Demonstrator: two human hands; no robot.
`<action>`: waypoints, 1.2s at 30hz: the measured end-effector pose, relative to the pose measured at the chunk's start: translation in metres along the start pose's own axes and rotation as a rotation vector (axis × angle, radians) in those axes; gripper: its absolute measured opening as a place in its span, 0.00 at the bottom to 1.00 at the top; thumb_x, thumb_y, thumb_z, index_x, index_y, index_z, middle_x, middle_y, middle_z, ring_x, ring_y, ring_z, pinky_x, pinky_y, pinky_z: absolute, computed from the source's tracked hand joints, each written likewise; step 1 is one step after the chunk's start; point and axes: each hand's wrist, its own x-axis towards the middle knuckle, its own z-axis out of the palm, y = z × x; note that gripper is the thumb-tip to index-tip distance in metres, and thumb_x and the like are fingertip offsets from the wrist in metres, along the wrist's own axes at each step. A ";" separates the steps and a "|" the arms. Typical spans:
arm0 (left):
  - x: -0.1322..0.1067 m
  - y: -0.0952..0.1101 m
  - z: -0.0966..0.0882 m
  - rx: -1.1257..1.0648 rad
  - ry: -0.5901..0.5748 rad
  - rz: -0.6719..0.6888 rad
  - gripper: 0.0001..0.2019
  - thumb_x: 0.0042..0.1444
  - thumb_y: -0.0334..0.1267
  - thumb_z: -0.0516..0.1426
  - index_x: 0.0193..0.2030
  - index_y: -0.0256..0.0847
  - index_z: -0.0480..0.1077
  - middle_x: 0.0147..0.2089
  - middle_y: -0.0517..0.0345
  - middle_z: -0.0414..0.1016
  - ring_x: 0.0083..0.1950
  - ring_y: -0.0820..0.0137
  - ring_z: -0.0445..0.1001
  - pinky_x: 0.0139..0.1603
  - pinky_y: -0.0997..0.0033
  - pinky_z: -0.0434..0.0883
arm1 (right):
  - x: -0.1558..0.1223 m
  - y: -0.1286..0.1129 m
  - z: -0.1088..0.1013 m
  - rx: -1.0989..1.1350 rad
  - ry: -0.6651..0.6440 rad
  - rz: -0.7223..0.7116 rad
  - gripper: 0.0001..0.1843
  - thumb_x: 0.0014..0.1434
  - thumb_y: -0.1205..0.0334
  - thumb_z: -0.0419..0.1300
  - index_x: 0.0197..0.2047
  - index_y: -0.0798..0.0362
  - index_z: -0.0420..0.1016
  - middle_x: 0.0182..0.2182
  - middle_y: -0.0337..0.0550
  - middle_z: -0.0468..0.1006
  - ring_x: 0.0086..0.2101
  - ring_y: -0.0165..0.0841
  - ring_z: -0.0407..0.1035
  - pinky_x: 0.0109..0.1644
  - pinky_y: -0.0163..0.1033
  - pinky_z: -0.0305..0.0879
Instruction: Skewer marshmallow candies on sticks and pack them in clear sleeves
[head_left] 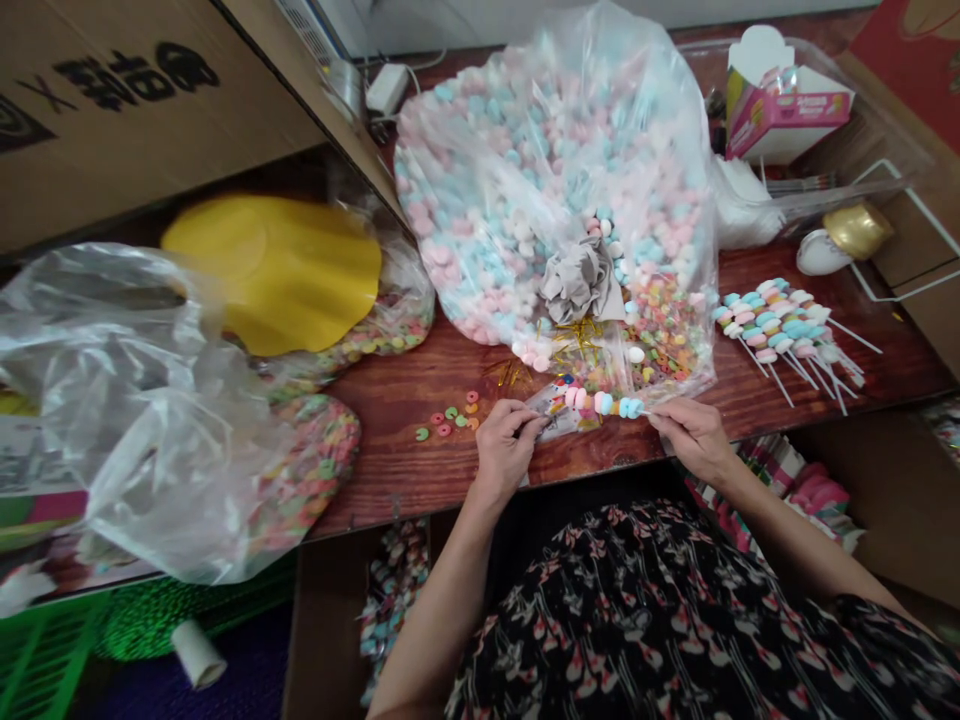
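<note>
A marshmallow skewer (604, 402) in pink, white and blue, with orange rings between, lies level between my two hands at the table's front edge. My right hand (694, 437) is closed in a pinch on the stick at its right end. My left hand (504, 445) is closed too, its fingertips at the edge of a small clear printed bag (574, 420) by the skewer's left end. Several loose fruit-coloured candy rings (444, 429) lie left of it. Behind stands a big clear bag of marshmallows (517, 190), with a crumpled grey wrapper (577, 280) before it.
Finished-looking marshmallow skewers (784, 325) are piled at the right. A clear bag of candy rings (307, 470) and a yellow sheet (277, 270) lie at the left, beside a large cardboard box (150, 130). A pink carton (787, 115) and gold-capped item (855, 232) sit back right.
</note>
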 end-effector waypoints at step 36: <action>-0.004 -0.001 0.004 0.036 -0.066 0.074 0.05 0.57 0.33 0.59 0.34 0.42 0.77 0.33 0.56 0.75 0.34 0.70 0.73 0.37 0.69 0.70 | 0.003 0.009 -0.015 0.135 -0.203 0.247 0.14 0.60 0.57 0.57 0.26 0.54 0.75 0.21 0.36 0.69 0.25 0.28 0.63 0.32 0.33 0.59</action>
